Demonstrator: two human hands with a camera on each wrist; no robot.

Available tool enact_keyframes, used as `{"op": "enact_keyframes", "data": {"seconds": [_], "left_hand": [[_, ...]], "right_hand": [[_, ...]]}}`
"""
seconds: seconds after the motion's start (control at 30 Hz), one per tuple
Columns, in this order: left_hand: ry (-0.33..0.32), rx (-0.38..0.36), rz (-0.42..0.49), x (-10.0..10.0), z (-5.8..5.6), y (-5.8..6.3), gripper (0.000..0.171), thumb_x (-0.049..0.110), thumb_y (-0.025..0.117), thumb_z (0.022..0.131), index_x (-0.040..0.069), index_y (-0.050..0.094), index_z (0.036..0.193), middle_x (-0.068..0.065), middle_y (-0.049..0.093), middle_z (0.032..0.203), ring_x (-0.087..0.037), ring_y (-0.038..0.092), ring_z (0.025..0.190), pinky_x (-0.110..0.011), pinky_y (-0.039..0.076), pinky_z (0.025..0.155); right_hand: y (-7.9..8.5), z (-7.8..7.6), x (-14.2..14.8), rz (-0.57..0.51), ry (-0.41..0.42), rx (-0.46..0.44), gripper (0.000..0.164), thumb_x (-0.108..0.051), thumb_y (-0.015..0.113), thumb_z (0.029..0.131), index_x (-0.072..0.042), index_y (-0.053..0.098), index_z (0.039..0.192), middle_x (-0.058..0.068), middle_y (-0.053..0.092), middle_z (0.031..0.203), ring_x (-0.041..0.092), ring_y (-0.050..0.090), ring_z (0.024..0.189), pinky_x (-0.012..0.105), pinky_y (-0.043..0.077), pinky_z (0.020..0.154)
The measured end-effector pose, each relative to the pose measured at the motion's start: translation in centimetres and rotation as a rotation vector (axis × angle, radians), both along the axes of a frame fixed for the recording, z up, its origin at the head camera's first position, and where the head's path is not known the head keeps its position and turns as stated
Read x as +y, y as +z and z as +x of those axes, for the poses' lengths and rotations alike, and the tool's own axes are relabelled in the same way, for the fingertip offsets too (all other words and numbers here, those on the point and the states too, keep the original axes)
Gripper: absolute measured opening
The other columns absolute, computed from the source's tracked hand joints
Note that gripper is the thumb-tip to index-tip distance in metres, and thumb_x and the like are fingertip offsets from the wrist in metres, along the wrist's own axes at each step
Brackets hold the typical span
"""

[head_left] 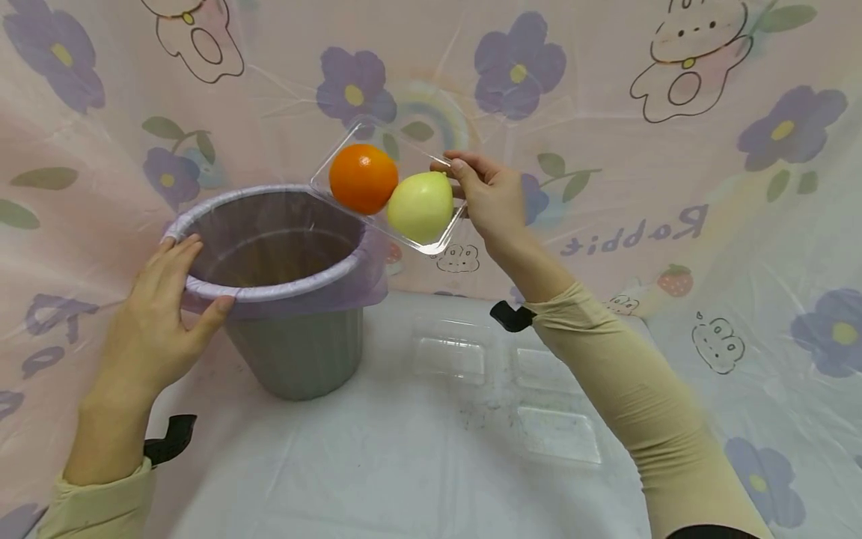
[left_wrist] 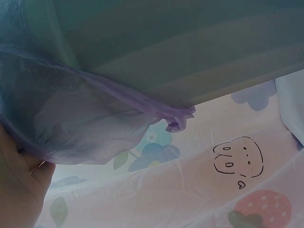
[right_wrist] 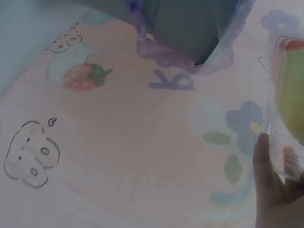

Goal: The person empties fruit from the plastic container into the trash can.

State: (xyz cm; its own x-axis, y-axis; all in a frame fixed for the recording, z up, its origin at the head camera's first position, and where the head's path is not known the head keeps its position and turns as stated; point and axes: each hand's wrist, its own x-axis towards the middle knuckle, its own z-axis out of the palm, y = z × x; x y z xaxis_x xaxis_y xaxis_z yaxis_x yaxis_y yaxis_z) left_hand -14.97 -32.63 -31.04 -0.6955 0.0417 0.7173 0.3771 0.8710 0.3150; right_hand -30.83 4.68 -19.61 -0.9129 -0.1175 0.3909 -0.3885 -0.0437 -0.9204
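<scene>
My right hand [head_left: 494, 198] pinches the corner of a clear plastic tray [head_left: 345, 142], holding it tilted above the right side of the bin. An orange [head_left: 364, 179] and a pale yellow-green fruit [head_left: 420, 207] lie side by side in it. In the right wrist view the green fruit [right_wrist: 292, 90] shows through the tray wall, beside the thumb. My left hand [head_left: 144, 322] rests on the near left rim of the grey bin [head_left: 296, 352], fingers and thumb extended. A purple bag [head_left: 373, 269] lines the bin and folds over its rim. The bin's bottom is hidden.
Several clear plastic trays [head_left: 559, 434] lie on the white table cover [head_left: 350, 464] to the right of the bin. Dark specks are scattered between them. A printed curtain [head_left: 431, 97] with flowers and rabbits hangs close behind and at both sides.
</scene>
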Motion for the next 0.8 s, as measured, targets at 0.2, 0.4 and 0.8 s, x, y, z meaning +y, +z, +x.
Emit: {"op": "enact_keyframes", "data": {"seconds": [0.2,0.4,0.8], "left_hand": [[0.004,0.000,0.005,0.0,0.0,0.0,0.080,0.054,0.061,0.100,0.000,0.042,0.155,-0.023,0.043,0.159,-0.042,0.027,0.154,-0.051,0.018,0.128],[0.012,-0.007,0.003,0.1,0.0,0.0,0.080,0.055,0.060,0.101,-0.002,0.044,0.154,-0.024,0.044,0.158,-0.044,0.028,0.153,-0.049,0.017,0.129],[0.016,-0.010,0.002,0.0,-0.1,0.0,0.078,0.053,0.060,0.100,-0.001,0.044,0.154,-0.022,0.043,0.160,-0.042,0.028,0.154,-0.049,0.017,0.129]], "right_hand": [[0.7,-0.2,-3.0,0.008,0.036,0.030,0.029,-0.013,0.057,0.108,-0.006,0.070,0.133,0.006,0.077,0.119,0.028,0.075,0.099,0.022,0.053,0.059],[0.7,-0.2,-6.1,0.035,0.038,0.118,0.028,-0.013,0.058,0.107,-0.004,0.070,0.131,0.006,0.078,0.116,0.025,0.076,0.092,0.024,0.056,0.061],[0.0,-0.2,-11.6,0.146,0.012,0.322,0.027,-0.011,0.059,0.107,-0.004,0.072,0.129,0.006,0.079,0.114,0.014,0.074,0.087,0.023,0.059,0.069]]}}
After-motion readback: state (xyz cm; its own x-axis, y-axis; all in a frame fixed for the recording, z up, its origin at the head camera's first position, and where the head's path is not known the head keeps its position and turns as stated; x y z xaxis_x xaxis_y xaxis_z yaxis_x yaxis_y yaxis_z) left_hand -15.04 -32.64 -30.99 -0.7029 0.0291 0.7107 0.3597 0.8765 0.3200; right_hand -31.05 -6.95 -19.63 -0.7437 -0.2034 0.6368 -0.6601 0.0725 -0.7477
